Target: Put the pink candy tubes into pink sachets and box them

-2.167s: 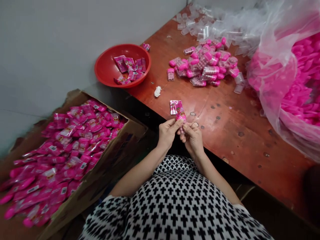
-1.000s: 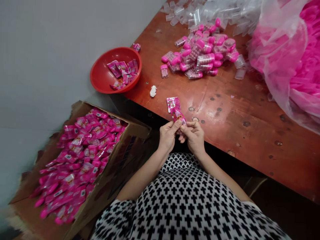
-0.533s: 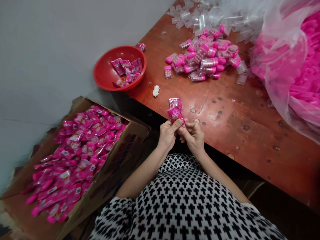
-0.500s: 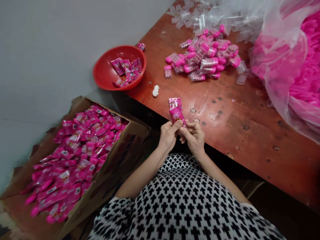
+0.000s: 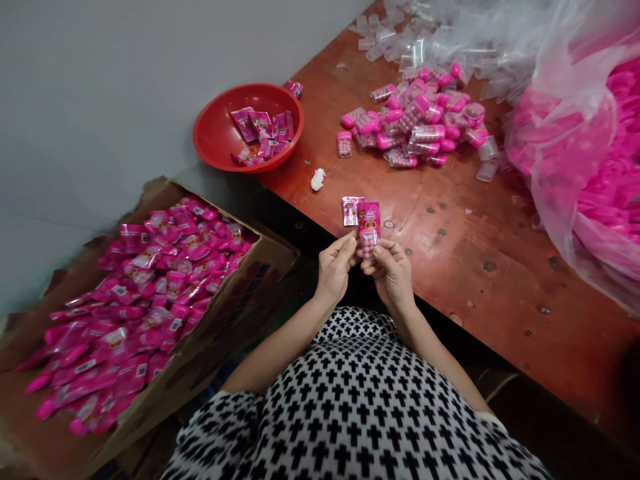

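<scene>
Both my hands meet at the near edge of a brown table (image 5: 480, 233). My right hand (image 5: 393, 273) pinches a small candy tube in a pink printed wrapper (image 5: 369, 227), held upright. My left hand (image 5: 335, 265) touches the tube's lower end with curled fingertips. A loose pink wrapper (image 5: 351, 210) lies on the table just behind the tube.
A red bowl (image 5: 215, 137) with several pink wrappers sits at the table's left corner. A pile of pink-capped tubes (image 5: 420, 123) lies further back, with clear empty tubes (image 5: 435, 40) behind. A plastic bag of pink caps (image 5: 595, 153) fills the right. A cardboard box (image 5: 150, 293) of wrapped packets stands at my left.
The wrapped tube has turned from tilted left to upright and shifted slightly right. My left fingers have slid from gripping the wrapper to its lower end.
</scene>
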`<action>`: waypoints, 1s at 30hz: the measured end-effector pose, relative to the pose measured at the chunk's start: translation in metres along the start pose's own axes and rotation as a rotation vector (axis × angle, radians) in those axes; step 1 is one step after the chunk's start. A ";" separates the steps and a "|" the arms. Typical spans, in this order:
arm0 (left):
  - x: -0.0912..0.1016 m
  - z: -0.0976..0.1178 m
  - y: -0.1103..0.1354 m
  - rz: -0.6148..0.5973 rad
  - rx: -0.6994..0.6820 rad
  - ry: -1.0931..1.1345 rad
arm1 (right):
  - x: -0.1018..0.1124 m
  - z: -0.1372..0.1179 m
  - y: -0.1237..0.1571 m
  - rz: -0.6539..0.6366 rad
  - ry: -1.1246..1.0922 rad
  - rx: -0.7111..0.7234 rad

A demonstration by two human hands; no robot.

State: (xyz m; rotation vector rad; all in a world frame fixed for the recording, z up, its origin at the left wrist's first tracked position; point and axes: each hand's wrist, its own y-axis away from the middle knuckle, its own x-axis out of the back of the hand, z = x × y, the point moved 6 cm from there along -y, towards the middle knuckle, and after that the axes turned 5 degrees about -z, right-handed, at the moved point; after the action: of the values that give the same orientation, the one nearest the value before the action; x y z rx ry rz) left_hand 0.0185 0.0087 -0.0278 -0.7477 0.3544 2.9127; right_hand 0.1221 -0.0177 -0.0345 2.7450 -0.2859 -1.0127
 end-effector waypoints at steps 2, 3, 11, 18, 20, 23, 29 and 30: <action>0.008 0.000 0.000 0.047 -0.046 -0.085 | 0.001 0.000 0.000 -0.003 0.005 -0.004; 0.011 0.001 0.000 0.063 -0.069 -0.144 | 0.002 0.000 0.001 -0.005 0.011 -0.005; 0.014 0.024 -0.002 0.062 -0.198 -0.584 | 0.003 0.002 0.001 -0.002 0.085 0.041; 0.006 0.024 -0.004 0.058 -0.286 -0.770 | 0.004 0.001 0.001 0.016 0.088 0.053; 0.005 0.022 -0.003 0.055 -0.292 -0.779 | 0.002 0.001 0.000 0.010 0.073 0.036; 0.006 0.022 0.000 0.075 -0.302 -0.737 | 0.001 0.003 0.000 0.004 0.037 -0.009; 0.006 0.027 0.003 0.042 -0.380 -0.728 | 0.004 0.008 -0.001 0.006 0.035 -0.045; 0.006 0.028 0.003 0.046 -0.396 -0.742 | 0.005 0.008 -0.001 0.016 0.039 -0.037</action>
State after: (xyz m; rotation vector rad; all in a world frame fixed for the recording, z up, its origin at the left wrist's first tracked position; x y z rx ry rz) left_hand -0.0002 0.0131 -0.0059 0.3480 -0.2877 3.0584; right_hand 0.1208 -0.0186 -0.0435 2.7218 -0.2796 -0.9504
